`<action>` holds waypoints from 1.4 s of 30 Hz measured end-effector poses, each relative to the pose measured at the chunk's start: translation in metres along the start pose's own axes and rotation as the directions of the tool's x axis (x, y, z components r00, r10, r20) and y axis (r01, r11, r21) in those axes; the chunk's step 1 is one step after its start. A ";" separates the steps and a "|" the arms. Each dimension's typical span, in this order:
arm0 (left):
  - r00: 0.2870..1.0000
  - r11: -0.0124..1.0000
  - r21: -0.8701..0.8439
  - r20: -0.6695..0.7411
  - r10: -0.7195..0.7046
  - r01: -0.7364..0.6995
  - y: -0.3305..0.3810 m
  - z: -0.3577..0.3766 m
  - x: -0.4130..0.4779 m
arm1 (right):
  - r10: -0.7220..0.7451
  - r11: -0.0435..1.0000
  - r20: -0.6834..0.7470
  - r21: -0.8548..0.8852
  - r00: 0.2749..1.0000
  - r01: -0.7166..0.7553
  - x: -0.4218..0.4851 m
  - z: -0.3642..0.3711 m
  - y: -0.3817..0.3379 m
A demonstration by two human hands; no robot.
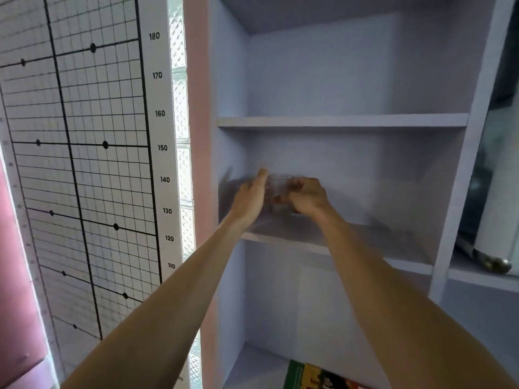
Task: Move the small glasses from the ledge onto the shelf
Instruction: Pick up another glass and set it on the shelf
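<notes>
A small clear glass is held upright just above the middle shelf of a pale lilac cabinet, near its left side. My right hand is wrapped around the glass from the right. My left hand reaches in beside it on the left, fingers straight and apart, touching or nearly touching the glass. Whether the glass base rests on the shelf board is hidden by my hands. No ledge and no other glasses are in view.
The upper shelf sits above. A bottom compartment holds a green and yellow box. To the right, another bay holds a white roll and a metal object. A height-scale grid chart hangs on the left wall.
</notes>
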State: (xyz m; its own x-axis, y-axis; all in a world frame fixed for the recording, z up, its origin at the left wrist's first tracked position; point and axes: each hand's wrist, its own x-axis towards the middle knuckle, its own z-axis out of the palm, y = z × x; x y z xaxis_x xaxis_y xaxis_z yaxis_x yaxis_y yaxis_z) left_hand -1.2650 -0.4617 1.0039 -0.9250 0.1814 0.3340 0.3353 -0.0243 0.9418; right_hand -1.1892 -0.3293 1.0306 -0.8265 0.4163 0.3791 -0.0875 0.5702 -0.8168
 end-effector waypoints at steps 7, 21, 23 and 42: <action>0.999 0.996 0.085 0.035 0.038 -0.041 0.037 -0.008 -0.054 | 0.023 1.000 0.012 -0.005 1.000 -0.022 0.000 0.009 0.002; 0.976 1.000 0.023 -0.220 0.011 -0.006 0.018 -0.012 -0.055 | 0.039 0.999 -0.033 -0.016 0.999 -0.040 -0.005 0.017 -0.003; 0.975 1.000 0.021 -0.220 0.002 0.003 0.023 -0.012 -0.057 | 0.032 0.999 -0.037 -0.035 0.999 -0.034 -0.006 0.018 -0.002; 0.973 0.889 0.444 -0.131 0.191 -0.115 0.015 -0.008 -0.056 | 0.034 0.990 -0.159 -0.133 0.987 -0.055 -0.026 0.024 -0.012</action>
State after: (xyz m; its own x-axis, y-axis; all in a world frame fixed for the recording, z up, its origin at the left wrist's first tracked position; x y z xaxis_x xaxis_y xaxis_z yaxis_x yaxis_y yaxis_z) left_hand -1.2097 -0.4805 1.0002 -0.8593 0.0435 0.5096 0.4835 0.3937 0.7818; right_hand -1.1804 -0.3638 1.0204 -0.7303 0.5421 0.4156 0.0331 0.6357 -0.7712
